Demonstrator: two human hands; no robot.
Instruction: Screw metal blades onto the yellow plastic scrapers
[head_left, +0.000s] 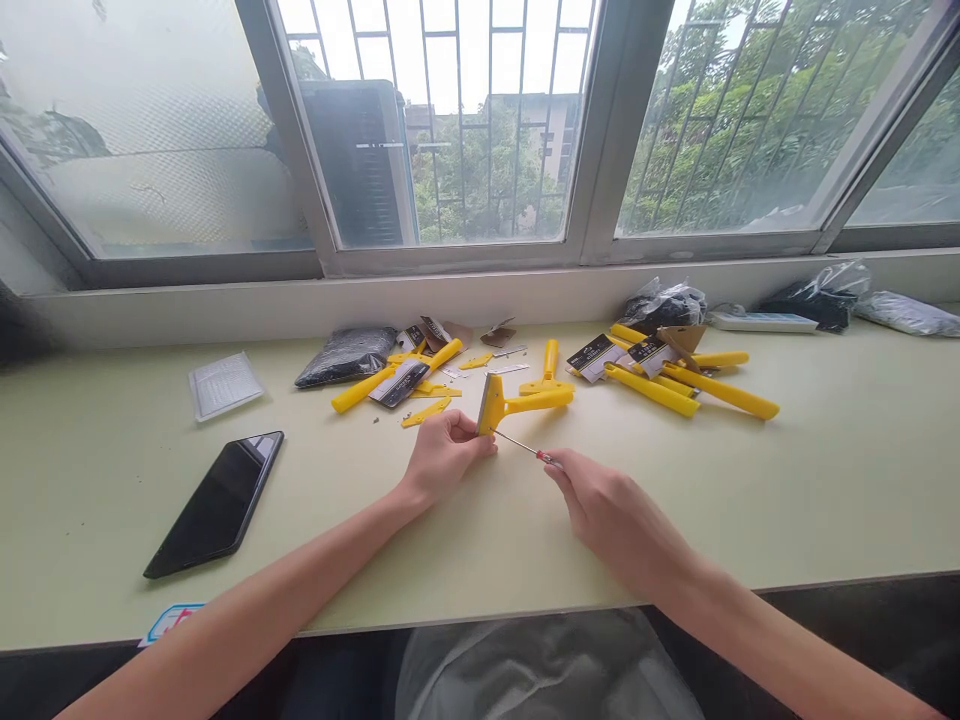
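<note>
My left hand (448, 455) is closed on the head of a yellow scraper (534, 401), whose handle points to the right. The head stands upright, its flat face turned left. In my closed right hand (611, 500) is a thin screwdriver (525, 447) with a red collar; its tip meets the lower part of the scraper head. Whether the tip sits in a screw is too small to tell. Just behind lies another yellow scraper (550, 365). Loose yellow plates (426, 412), blades (508, 369) and tiny screws lie beyond my left hand.
Yellow scrapers with black cards form one pile (364, 388) at centre-left and another (694, 385) at right. A black phone (217, 505) and a clear plastic case (225, 385) lie left. Wrapped packages (346, 356) stand along the windowsill side. The table's front edge runs below my forearms.
</note>
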